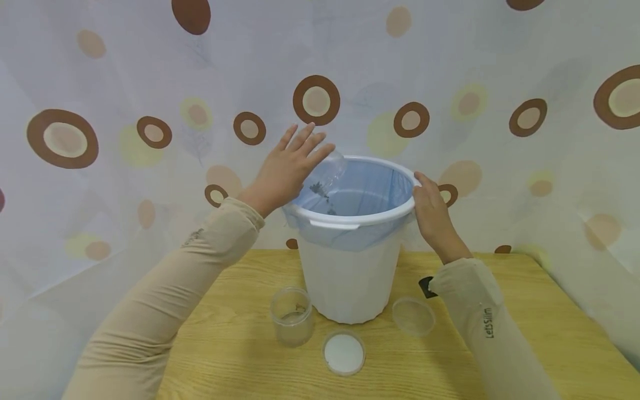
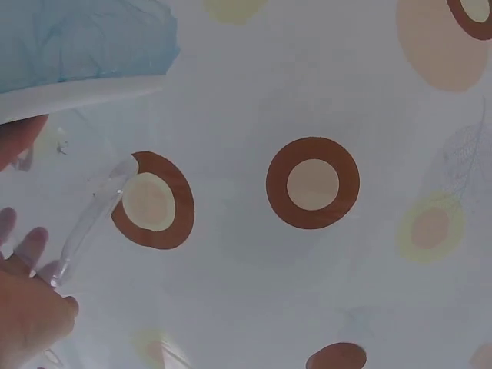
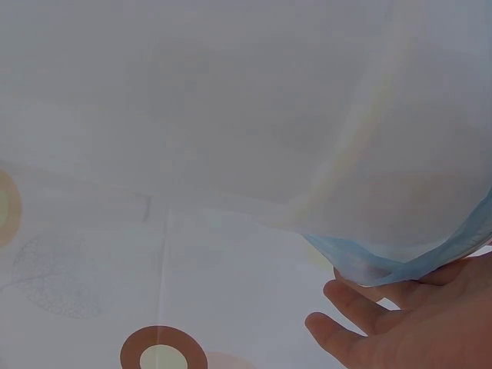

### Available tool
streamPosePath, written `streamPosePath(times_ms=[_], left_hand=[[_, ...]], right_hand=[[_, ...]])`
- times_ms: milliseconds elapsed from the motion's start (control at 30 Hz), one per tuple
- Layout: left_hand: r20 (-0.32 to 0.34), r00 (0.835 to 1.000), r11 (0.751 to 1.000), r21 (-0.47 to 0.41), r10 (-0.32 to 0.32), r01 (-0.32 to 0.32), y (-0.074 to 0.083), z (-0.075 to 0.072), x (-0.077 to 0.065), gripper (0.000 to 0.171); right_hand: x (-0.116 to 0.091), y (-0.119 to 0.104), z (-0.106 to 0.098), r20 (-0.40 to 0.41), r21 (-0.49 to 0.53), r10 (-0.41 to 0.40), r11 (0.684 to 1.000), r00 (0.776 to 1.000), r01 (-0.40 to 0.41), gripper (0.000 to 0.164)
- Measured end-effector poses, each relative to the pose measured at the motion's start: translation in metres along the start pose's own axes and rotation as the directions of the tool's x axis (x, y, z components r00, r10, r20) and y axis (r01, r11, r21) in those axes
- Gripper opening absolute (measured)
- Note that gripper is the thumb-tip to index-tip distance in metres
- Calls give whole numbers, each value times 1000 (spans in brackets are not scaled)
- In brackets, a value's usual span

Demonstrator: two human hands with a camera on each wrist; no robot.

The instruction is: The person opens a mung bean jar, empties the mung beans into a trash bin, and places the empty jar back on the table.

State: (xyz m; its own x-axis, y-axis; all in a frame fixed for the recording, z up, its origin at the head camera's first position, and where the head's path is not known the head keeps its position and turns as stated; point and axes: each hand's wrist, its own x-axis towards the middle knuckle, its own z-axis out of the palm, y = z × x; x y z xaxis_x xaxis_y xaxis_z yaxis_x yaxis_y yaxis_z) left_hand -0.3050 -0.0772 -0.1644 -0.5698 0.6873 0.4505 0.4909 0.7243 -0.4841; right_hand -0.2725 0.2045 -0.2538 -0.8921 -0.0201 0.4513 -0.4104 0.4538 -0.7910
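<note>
In the head view my left hand holds a clear plastic jar tipped over the left side of a white bin. Dark bits spill from the jar into the bin. Part of the jar's clear wall shows beside the fingers in the left wrist view. My right hand grips the bin's white rim on the right. In the right wrist view its fingers lie below the rim, against the blue liner bag. The liner covers the bin's inside and folds over its rim.
On the wooden table, a second clear jar stands left of the bin. A round white-faced lid lies in front, and a clear lid to the right. A black object is partly behind the right sleeve. A patterned sheet hangs behind.
</note>
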Motion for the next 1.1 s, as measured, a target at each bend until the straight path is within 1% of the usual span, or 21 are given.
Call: streamPosePath(times_ms=[33, 133, 367, 400, 467, 533, 567, 633, 767, 800, 1000, 1100], left_hand=[[12, 1000, 1000, 1, -1, 1, 0, 1, 0, 73], [7, 1000, 1000, 0, -21, 21, 0, 3, 1, 73], [2, 1000, 1000, 5, -18, 18, 0, 5, 0, 70], [-7, 1000, 1000, 7, -24, 24, 0, 4, 0, 70], [-52, 997, 999, 12, -48, 48, 0, 3, 1, 70], [-109, 991, 997, -1, -82, 82, 0, 2, 1, 73], [-124, 988, 996, -6, -92, 92, 0, 1, 2, 74], [-108, 990, 996, -6, -91, 91, -1, 0, 2, 77], [-9, 999, 999, 6, -50, 50, 1, 0, 2, 73], [3, 999, 999, 7, -45, 45, 1, 0, 2, 71], [-41, 998, 999, 10, -48, 48, 3, -2, 4, 65], [-55, 996, 998, 15, -63, 64, 3, -4, 4, 67]], right_hand=[[0, 0, -1, 1, 0, 4, 1000, 1000, -4, 59], [0, -1, -1, 7, -2, 10, 1000, 1000, -10, 59], [0, -1, -1, 5, -11, -5, 1000, 1000, 5, 59], [0, -1, -2, 7, -7, -4, 1000, 1000, 4, 60], [1, -1, -1, 7, -8, -7, 1000, 1000, 7, 60], [1, 0, -2, 8, -5, -4, 1000, 1000, 4, 60], [1, 0, -2, 9, -3, -2, 1000, 1000, 2, 60], [1, 0, -1, 11, 0, 0, 1000, 1000, 0, 60], [1, 0, -1, 19, 4, 5, 1000, 1000, -5, 59], [1, 1, 0, 22, 4, 9, 1000, 1000, -9, 59], [1, 1, 0, 13, 10, 11, 1000, 1000, -11, 60], [1, 1, 0, 16, 9, 9, 1000, 1000, -9, 59]])
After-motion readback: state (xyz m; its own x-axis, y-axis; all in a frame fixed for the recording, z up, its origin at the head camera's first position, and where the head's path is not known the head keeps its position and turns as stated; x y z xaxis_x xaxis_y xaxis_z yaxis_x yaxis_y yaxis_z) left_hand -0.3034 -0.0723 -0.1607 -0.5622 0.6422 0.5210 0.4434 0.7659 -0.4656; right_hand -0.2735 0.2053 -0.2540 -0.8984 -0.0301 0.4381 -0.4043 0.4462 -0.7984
